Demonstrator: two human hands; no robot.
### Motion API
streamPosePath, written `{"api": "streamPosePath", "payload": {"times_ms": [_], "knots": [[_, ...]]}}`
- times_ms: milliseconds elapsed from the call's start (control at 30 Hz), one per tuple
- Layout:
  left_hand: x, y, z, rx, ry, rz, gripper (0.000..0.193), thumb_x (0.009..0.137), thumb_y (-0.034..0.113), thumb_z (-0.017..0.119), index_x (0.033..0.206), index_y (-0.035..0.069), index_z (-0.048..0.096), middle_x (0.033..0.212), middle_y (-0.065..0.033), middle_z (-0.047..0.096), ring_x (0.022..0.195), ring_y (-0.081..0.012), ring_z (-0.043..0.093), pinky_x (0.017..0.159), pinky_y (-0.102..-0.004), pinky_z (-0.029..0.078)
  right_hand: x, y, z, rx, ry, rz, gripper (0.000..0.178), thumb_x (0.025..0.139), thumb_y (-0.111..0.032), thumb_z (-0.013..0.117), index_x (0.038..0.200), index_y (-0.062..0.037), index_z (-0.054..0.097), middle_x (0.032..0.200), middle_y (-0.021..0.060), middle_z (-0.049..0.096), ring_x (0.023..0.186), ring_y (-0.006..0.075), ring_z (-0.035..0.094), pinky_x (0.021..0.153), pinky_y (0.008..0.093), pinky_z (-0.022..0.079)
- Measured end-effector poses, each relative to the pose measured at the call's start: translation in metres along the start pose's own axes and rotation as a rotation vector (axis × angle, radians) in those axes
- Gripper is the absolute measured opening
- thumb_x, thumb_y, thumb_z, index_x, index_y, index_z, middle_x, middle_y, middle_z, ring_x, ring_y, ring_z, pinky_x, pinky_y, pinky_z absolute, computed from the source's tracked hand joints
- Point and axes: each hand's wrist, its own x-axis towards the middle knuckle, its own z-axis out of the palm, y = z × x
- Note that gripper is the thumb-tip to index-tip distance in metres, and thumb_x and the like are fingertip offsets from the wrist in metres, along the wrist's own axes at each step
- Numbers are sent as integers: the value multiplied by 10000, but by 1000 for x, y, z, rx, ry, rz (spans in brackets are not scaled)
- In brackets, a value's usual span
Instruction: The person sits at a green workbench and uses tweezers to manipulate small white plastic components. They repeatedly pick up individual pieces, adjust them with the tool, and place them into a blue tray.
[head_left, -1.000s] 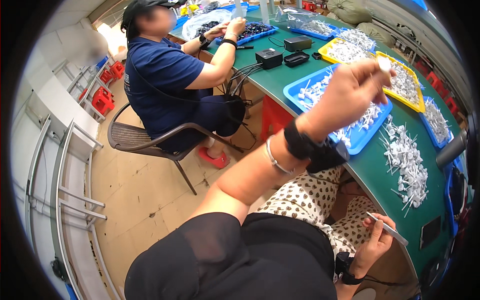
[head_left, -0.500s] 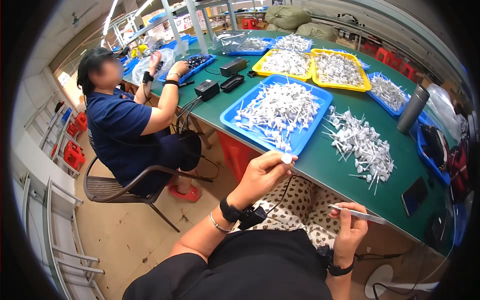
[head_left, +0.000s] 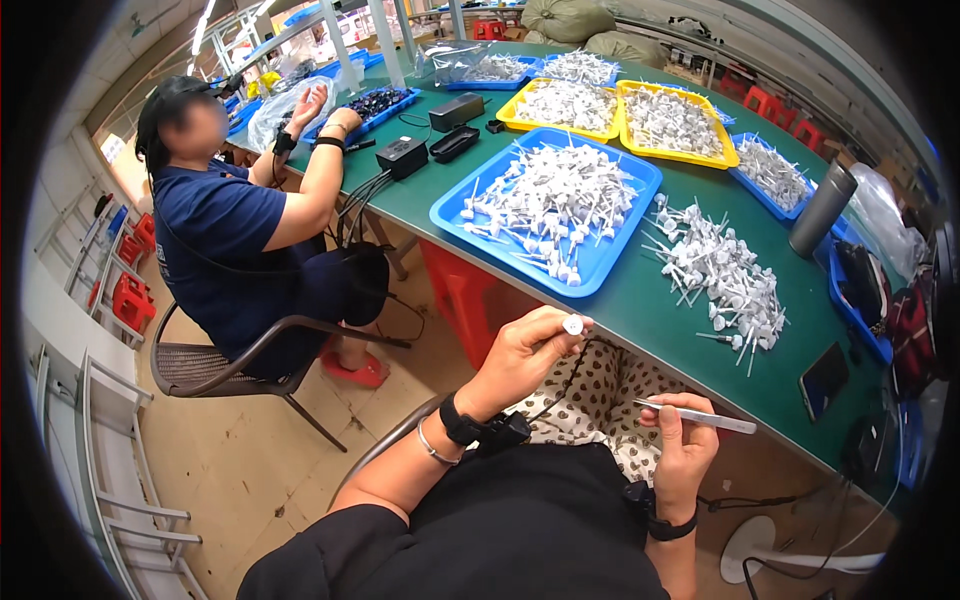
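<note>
My left hand (head_left: 523,358) pinches a small white round-headed part (head_left: 572,324) between thumb and fingers, its flat head facing up, near the table's front edge. Lower right, my right hand (head_left: 686,440) is closed on silver tweezers (head_left: 705,417), whose tips point left toward the left hand and stay apart from the white part. Just beyond the left hand, a blue tray (head_left: 575,288) holds a heap of similar white parts with thin stems. A loose pile of white stemmed parts (head_left: 725,275) lies on the green table (head_left: 640,315) to the tray's right.
Two yellow trays (head_left: 725,160) of white parts stand behind the blue one. A grey bottle (head_left: 824,210) and a phone (head_left: 824,380) are at the right. Black boxes (head_left: 403,157) with cables sit left of the tray. A co-worker (head_left: 225,225) sits at the left, handling dark parts.
My right hand has shifted slightly left with the tweezers, bringing their tips nearer the left hand. The left hand still holds the white part. The whole view has shifted a little.
</note>
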Motion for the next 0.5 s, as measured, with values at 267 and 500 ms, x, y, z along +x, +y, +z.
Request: {"api": "streamPosePath", "payload": {"times_ms": [267,500], "knots": [[3,4,1,67,-4,-7,193,1004,43,565,1142,-33,677,993,-78,634,824,-120,645,758,-262,546,2,1,2,-25,12,-8,108,987,-42,606,1068,22,577,993,104,673,847,131,672,792,273,576],[12,15,4,334,-53,199,211,912,9,668,1120,14,697,957,-83,660,797,-179,655,721,-286,534,3,-2,1,-19,26,-30,115,990,-41,600,1078,30,579,991,104,672,856,130,672,788,278,582]]}}
